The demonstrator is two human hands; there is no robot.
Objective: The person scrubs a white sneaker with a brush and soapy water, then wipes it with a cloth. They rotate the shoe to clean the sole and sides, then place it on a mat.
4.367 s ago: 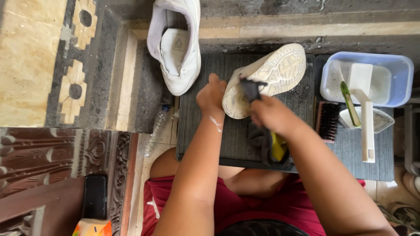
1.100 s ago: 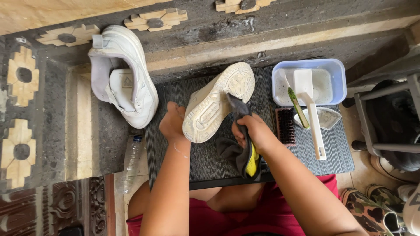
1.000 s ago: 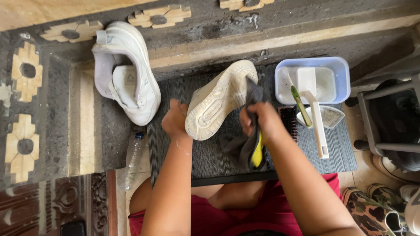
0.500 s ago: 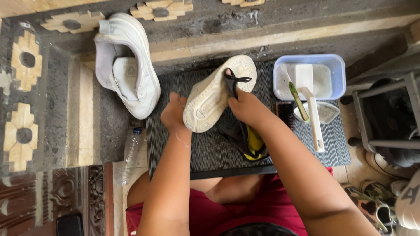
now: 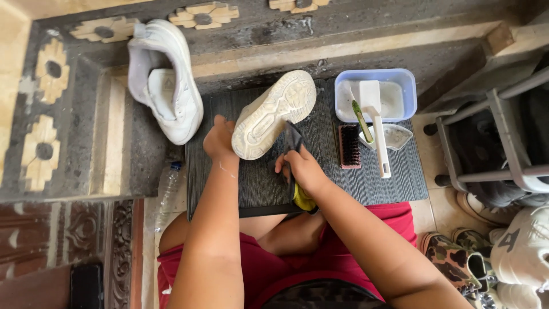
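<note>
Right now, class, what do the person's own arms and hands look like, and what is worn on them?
Both arms are bare to above the elbow, with no sleeves, gloves, watch or rings showing. The left hand and right hand are uncovered. Red shorts show below.

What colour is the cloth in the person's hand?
The cloth is dark grey with yellow, seen in the head view.

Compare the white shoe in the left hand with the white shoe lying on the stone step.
The held shoe is turned sole-up over the dark mat, gripped by the left hand; the other shoe lies on the stone step, opening and insole showing. The right hand presses a dark cloth to the held shoe; the other goes untouched. Both are white.
</note>
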